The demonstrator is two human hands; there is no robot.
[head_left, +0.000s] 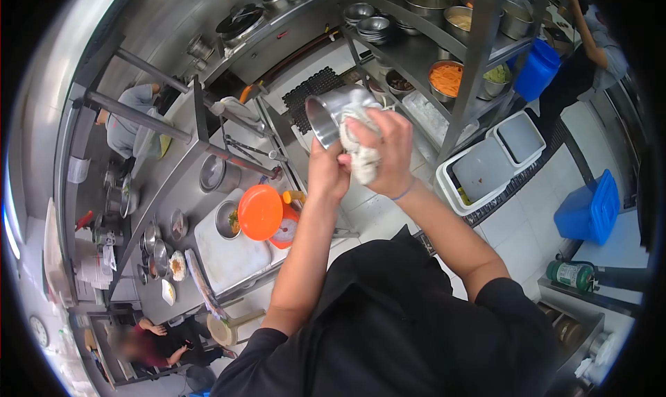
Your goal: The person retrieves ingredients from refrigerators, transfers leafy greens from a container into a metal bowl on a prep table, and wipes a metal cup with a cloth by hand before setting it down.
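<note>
Near the upper middle of the frame, a metal pot (338, 105) is held up in the air, lying on its side with its mouth turned toward the left. The left hand (329, 171) supports it from below, its grip curled closely against the rim, thumb showing; its other fingers are mostly hidden. The right hand (390, 144) has its grip bunched tightly round a white cloth (362, 150) pressed to the pot's side.

Since the pot hangs over no support, a slip of the left hand could send it down to the tiled floor (378, 220); smooth metal, perhaps damp, and a hard push from the cloth would be the likely cause. A loose fold might also catch between rim and fingers. If the elbow swung left, the forearm could knock the orange bowl (260, 212), which sits on an orange scale (285, 232) near the edge of the steel desk (184, 203).

The pot is round, thin-lipped and bright, its wall throwing back soft streaks of light. Against it the cloth looks limp, matt and crumpled. The orange bowl seems to be glossy plastic, wide and shallow; beside it, the white cutting board (225, 258) is a flat, dull slab with rounded corners.
</note>
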